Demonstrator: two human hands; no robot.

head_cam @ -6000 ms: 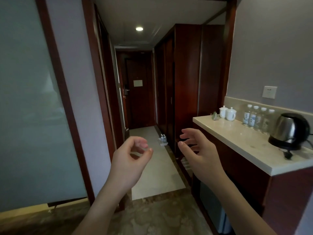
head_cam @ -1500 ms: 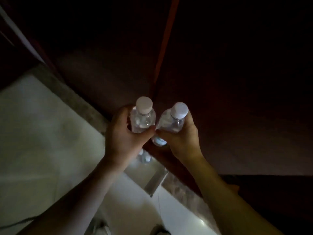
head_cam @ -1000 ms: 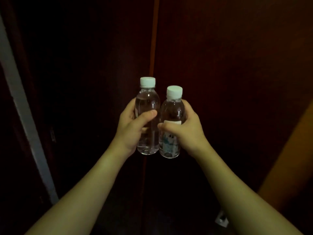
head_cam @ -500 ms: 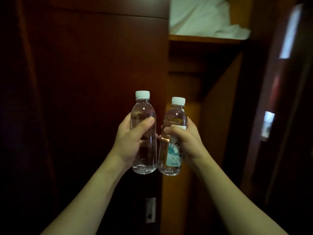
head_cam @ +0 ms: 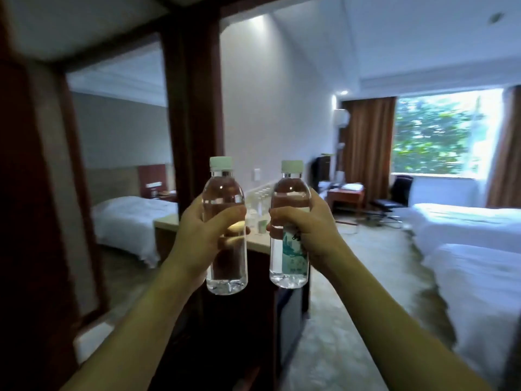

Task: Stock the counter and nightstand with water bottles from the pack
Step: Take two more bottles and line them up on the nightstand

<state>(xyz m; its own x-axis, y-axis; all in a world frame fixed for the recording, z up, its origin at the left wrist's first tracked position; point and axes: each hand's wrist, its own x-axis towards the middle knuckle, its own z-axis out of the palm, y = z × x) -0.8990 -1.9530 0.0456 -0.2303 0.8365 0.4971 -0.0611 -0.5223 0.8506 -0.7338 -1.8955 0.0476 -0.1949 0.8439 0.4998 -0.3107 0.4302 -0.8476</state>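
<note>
Your left hand [head_cam: 203, 235] is wrapped tight around a clear plastic water bottle with a white cap [head_cam: 225, 210], held upright at chest height. Your right hand [head_cam: 307, 230] is closed the same way on a second clear, white-capped bottle with a teal label [head_cam: 290, 221], just beside the first, not touching. Behind them, the pale stone-topped desk [head_cam: 166, 221] carries more bottles, too blurred to count.

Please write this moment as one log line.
left hand: holds left bottle upright | right hand: holds right bottle upright | counter: ahead
</note>
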